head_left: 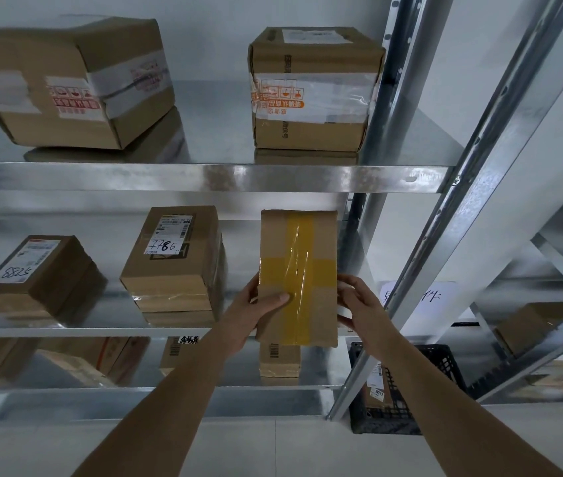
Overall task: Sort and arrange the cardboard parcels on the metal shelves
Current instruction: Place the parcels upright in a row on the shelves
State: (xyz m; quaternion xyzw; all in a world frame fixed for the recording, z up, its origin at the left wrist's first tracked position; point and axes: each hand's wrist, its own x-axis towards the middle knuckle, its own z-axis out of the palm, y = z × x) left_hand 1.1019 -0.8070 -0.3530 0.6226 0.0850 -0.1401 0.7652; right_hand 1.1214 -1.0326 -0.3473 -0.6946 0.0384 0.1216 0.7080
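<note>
Both hands' fingers (pixel 281 298) clamp a taped parcel (pixel 299 273) at the steel shelf (pixel 183 177).

Parcel storeroom: galvanised metal shelves (pixel 204 177) of labelled cardboard parcels (pixel 173 259).

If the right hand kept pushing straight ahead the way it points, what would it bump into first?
The right hand already grips the taped parcel. Beyond that, the middle shelf looks free back to the wall, though depth is hard to judge.

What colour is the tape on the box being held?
Yellow, crossing the brown box; the head view shows it.
</note>
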